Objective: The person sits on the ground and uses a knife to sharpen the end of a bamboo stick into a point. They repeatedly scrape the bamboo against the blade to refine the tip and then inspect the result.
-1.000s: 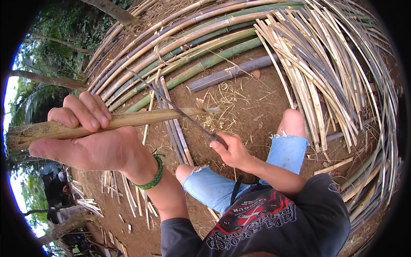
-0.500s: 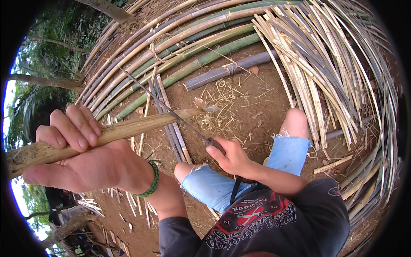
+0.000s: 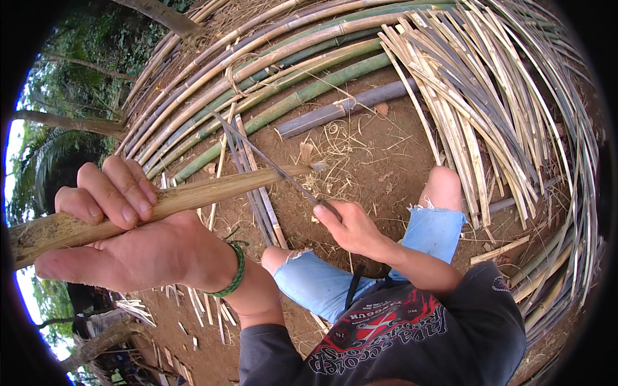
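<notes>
The left hand point(image 3: 129, 238) is clamped around the left part of the bamboo strip point(image 3: 225, 186), which the knife point(image 3: 261, 154) crosses near its right tip; the right hand point(image 3: 351, 225), apart, grips the knife; the strip is likely light, stiff, splinter-prone; grasp well clear of the edge.

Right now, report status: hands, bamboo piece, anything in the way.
Left hand gripping bamboo piece. Right hand closed on knife, blade across the piece near its narrow end. Shavings on ground beyond; nothing seen blocking the blade.
</notes>
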A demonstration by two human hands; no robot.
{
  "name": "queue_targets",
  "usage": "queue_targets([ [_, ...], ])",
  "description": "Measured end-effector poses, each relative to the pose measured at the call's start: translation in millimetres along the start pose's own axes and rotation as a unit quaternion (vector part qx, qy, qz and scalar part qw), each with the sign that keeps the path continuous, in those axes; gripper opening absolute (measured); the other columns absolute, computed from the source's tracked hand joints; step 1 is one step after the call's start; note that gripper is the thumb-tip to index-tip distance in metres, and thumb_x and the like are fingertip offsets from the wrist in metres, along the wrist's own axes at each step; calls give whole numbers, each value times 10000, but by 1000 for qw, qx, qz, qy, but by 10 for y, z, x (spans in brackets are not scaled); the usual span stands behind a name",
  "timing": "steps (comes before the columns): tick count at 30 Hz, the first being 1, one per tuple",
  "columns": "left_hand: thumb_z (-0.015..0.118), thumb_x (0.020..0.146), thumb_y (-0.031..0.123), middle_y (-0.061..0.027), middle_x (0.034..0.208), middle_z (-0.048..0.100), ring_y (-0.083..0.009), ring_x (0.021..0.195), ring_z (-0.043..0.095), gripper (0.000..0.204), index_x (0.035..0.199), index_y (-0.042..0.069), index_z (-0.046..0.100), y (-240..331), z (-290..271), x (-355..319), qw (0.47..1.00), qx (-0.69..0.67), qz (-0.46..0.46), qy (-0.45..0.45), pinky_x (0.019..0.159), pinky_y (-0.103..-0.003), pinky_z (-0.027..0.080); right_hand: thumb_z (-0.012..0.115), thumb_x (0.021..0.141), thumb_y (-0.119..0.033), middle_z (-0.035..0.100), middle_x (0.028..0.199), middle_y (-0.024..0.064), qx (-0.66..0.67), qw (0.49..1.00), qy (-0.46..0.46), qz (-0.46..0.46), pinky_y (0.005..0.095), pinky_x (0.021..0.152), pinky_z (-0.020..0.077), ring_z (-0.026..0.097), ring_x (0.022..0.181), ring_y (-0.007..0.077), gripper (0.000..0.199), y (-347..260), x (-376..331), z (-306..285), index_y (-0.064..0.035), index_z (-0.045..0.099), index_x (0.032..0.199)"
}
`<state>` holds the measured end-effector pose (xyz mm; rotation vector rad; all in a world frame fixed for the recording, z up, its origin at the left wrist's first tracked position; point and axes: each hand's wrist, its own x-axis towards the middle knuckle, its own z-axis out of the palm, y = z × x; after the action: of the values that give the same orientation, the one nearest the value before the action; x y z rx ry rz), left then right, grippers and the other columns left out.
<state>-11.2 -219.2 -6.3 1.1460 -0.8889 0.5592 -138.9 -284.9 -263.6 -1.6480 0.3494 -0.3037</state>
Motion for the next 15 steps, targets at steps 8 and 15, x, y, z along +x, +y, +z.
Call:
queue_targets([
  [8,287,942,722,21,497,352,-58,386,321,634,639,169,352,-47,32,48,999,-41,-5,-22,348,-163,228,500,954,-548,607,582,161,-164,975,73,131,460,552,491,605,522,334,594,2079,115,31,-16,639,729],
  [15,260,957,702,23,507,337,-70,419,301,632,637,165,351,-98,102,92,1000,5,-2,-16,383,-187,224,462,991,-482,497,539,103,28,974,-17,223,401,529,403,523,527,229,564,736,155,-25,6,568,730],
])
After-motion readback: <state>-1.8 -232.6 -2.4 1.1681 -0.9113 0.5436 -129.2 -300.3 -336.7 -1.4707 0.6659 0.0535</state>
